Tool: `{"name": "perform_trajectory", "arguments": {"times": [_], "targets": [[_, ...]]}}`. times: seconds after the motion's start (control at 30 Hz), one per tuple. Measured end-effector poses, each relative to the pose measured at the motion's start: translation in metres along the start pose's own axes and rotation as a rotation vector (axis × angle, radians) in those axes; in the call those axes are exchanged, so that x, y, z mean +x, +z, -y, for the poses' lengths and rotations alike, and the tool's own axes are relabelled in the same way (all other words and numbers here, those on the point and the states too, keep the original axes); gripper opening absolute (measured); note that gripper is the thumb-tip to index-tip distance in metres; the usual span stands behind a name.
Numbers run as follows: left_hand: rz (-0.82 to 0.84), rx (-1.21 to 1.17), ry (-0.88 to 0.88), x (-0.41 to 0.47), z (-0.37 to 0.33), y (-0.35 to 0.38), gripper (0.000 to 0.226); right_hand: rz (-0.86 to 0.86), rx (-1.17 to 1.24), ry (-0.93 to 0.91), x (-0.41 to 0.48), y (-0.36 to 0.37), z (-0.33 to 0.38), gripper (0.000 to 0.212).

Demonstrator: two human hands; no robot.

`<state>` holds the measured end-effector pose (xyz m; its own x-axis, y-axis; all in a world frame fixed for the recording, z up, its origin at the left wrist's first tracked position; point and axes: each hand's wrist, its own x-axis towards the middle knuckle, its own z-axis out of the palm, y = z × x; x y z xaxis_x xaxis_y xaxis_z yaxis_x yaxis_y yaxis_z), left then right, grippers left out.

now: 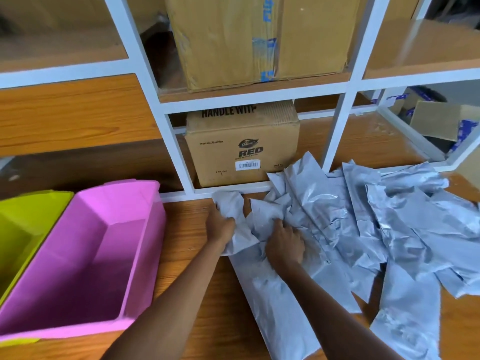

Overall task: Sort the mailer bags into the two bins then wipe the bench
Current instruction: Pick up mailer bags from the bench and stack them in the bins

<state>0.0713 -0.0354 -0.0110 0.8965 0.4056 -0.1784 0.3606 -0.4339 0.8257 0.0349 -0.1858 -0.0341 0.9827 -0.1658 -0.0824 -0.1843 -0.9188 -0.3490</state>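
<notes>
Head-worn view, looking down, close over bench (pixel 202 294)

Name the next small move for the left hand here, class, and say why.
Probably lift the crumpled grey mailer bag gripped by the left hand leftward into the pink bin: it sits beside that hand, holds nothing, and the pile remains unsorted.

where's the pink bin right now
In the head view the pink bin sits on the bench's left side, beside the yellow-green bin, left of the left hand.
</notes>
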Motion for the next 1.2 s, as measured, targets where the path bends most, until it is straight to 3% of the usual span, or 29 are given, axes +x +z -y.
{"name": "perform_trajectory", "arguments": {"times": [0.23, 0.4, 0.73, 0.93, 1.03, 1.13, 1.2], "targets": [[-0.074, 0.05, 0.551, -0.019, -0.017, -0.075, 0.07, -0.167, 0.559, 0.031, -0.019, -0.033, 0.019, 0.035], [-0.181, 0.058, 0.669, -0.036, -0.015, -0.161, 0.057, -0.211, 0.807, -0.028, -0.044, -0.061, 0.075, 0.03], [-0.386, 0.069, 0.668, -0.038, 0.077, -0.363, 0.048, -0.16, 1.087, -0.257, -0.13, -0.036, 0.244, 0.014], [-0.356, 0.205, 0.636, -0.001, 0.153, -0.481, 0.046, -0.115, 1.015, -0.317, -0.176, 0.009, 0.355, 0.01], [-0.245, 0.213, 0.537, 0.029, 0.187, -0.512, 0.044, -0.154, 0.871, -0.398, -0.188, 0.025, 0.402, 0.009], [-0.011, 0.088, 0.302, 0.06, 0.212, -0.526, 0.044, -0.154, 0.715, -0.458, -0.191, 0.04, 0.444, 0.008], [0.127, 0.088, 0.192, 0.079, 0.224, -0.529, 0.059, -0.143, 0.547, -0.506, -0.189, 0.05, 0.472, 0.012]]}}
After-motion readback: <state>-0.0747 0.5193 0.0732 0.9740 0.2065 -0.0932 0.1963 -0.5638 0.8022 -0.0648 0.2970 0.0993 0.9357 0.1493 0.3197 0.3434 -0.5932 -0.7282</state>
